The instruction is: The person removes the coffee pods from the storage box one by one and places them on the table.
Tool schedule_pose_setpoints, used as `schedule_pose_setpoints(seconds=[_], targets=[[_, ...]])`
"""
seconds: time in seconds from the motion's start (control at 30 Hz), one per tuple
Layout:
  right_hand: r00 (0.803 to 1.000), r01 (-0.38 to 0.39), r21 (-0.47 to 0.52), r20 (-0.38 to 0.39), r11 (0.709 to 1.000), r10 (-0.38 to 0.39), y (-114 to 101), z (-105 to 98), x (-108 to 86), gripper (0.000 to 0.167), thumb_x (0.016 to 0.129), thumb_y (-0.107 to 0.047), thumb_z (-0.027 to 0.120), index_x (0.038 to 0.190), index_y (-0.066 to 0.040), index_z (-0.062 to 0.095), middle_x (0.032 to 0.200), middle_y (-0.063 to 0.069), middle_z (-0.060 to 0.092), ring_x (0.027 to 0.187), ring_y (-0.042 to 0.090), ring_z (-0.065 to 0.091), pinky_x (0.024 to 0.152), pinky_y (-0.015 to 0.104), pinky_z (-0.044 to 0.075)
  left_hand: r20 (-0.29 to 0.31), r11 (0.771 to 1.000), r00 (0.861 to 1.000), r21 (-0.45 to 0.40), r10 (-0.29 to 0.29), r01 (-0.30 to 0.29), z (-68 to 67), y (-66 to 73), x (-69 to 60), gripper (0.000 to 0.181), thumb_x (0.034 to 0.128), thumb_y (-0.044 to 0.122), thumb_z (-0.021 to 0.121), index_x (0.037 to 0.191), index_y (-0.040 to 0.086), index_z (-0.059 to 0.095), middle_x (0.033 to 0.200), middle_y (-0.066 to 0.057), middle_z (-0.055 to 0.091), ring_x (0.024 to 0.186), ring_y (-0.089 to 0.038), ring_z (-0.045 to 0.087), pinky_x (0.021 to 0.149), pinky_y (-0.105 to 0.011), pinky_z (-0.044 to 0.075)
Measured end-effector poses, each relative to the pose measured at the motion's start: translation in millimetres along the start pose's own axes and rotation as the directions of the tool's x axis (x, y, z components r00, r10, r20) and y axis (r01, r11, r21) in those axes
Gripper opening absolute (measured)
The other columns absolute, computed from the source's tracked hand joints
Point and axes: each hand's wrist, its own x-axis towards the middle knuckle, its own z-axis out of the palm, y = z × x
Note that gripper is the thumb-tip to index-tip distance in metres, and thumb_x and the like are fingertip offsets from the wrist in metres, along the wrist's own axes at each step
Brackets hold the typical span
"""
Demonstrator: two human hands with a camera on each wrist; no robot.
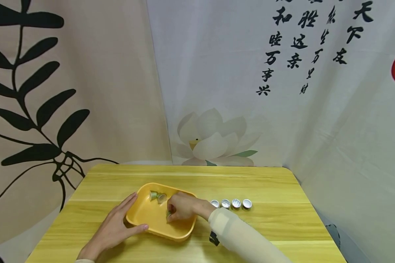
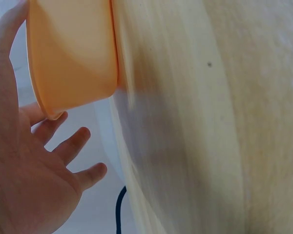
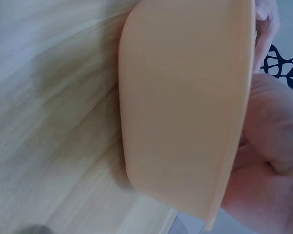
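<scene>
A yellow plastic basin (image 1: 184, 233) stands on the wooden table. My left hand (image 1: 116, 224) spans its left corner in the head view, fingers along the left side and thumb against the front rim. From the left wrist, that hand (image 2: 44, 170) shows spread, mostly straight fingers beside the basin's wall (image 2: 78, 58). Inside the basin, my right hand (image 1: 184, 206) has curled fingers and pinches a small greenish cup (image 1: 169, 213), mostly hidden. Two similar small cups (image 1: 158, 197) lie together farther back. In the right wrist view, the basin's wall (image 3: 185, 107) hides the right hand's (image 3: 268, 151) fingertips.
Several small round silver-topped cups (image 1: 236, 203) stand in a row right of the basin, partly behind the right forearm. A black object (image 1: 214, 238) shows below the right sleeve. Printed cloth hangs behind the table (image 1: 266, 182).
</scene>
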Motion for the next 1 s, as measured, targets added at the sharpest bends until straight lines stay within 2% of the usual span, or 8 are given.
schedule_pose_setpoints(seconds=[0.27,0.4,0.5,0.63,0.67,0.8,0.9,1.0], targets=[[1.0,-0.021,0.047,-0.017,0.999,0.022,-1.6,-2.2,-4.2,0.022,0.092,-0.036,0.097,0.099,-0.02,0.083,0.091,-0.017,0.078,0.078,-0.007,0.061,0.072,0.007,0.051,0.002,1.0,1.0,-0.006,0.004,-0.004,0.5,1.8,0.7,0.119,0.0897,0.07,0.088,0.177,0.009,0.036,0.185,-0.017,0.035,0.162,-0.058,0.043,0.121,-0.085,0.042],[1.0,-0.014,0.103,-0.016,0.995,0.016,0.2,-6.5,-7.7,0.014,0.098,-0.03,0.091,0.101,-0.02,0.083,0.094,-0.016,0.079,0.084,-0.007,0.064,0.078,0.009,0.054,0.006,1.0,1.0,-0.006,0.002,-0.002,0.1,2.5,1.4,0.12,0.09,0.071,0.087,0.178,0.009,0.035,0.186,-0.018,0.034,0.162,-0.059,0.042,0.121,-0.086,0.041],[1.0,0.003,0.139,-0.025,0.99,0.001,3.2,-10.7,-11.7,0.01,0.103,-0.029,0.085,0.107,-0.02,0.083,0.101,-0.014,0.081,0.091,-0.007,0.068,0.088,0.011,0.056,0.008,1.0,1.0,-0.005,0.001,-0.001,-0.4,2.6,2.0,0.12,0.0899,0.072,0.087,0.178,0.009,0.034,0.186,-0.018,0.034,0.162,-0.059,0.042,0.122,-0.086,0.04],[0.998,0.037,0.197,-0.061,0.98,-0.026,8.0,-15.8,-18.7,0.017,0.107,-0.03,0.081,0.117,-0.017,0.083,0.11,-0.01,0.085,0.098,-0.006,0.072,0.094,0.011,0.057,0.007,1.0,1.0,-0.002,-0.002,0.002,-1.1,1.9,2.0,0.122,0.0891,0.074,0.086,0.178,0.009,0.035,0.186,-0.018,0.034,0.162,-0.059,0.041,0.122,-0.086,0.039],[0.997,0.049,0.215,-0.072,0.975,-0.034,9.6,-16.7,-20.6,0.018,0.107,-0.03,0.081,0.118,-0.016,0.083,0.111,-0.008,0.086,0.098,-0.006,0.073,0.091,0.011,0.059,0.007,1.0,1.0,-0.001,-0.002,0.002,-1.3,1.5,1.8,0.122,0.089,0.074,0.086,0.178,0.009,0.035,0.186,-0.018,0.034,0.163,-0.059,0.041,0.122,-0.086,0.039],[0.995,0.067,0.347,-0.089,0.935,-0.038,15.4,-19.9,-29.7,0.019,0.107,-0.029,0.082,0.119,-0.014,0.082,0.115,-0.005,0.086,0.101,-0.006,0.075,0.093,0.011,0.059,0.007,1.0,1.0,-0.005,-0.004,0.004,-1.3,-0.5,0.8,0.123,0.0886,0.075,0.086,0.178,0.009,0.034,0.186,-0.018,0.034,0.163,-0.059,0.04,0.123,-0.085,0.038],[0.997,0.047,0.474,-0.081,0.879,-0.009,19.1,-21.2,-37.7,0.017,0.106,-0.027,0.083,0.118,-0.015,0.081,0.117,-0.003,0.085,0.104,-0.004,0.078,0.096,0.012,0.061,0.008,1.0,1.0,-0.007,-0.006,0.006,-0.7,-1.1,0.2,0.123,0.0885,0.075,0.086,0.178,0.009,0.034,0.186,-0.018,0.033,0.163,-0.059,0.04,0.123,-0.085,0.038],[0.996,0.029,0.554,-0.089,0.832,0.024,22.5,-22.1,-45.2,0.017,0.106,-0.026,0.083,0.119,-0.016,0.082,0.119,-0.002,0.085,0.106,-0.002,0.079,0.098,0.014,0.061,0.009,1.0,1.0,-0.004,-0.008,0.008,0.5,-0.8,0.6,0.123,0.0882,0.076,0.086,0.178,0.009,0.034,0.186,-0.018,0.033,0.163,-0.058,0.04,0.123,-0.085,0.039]])
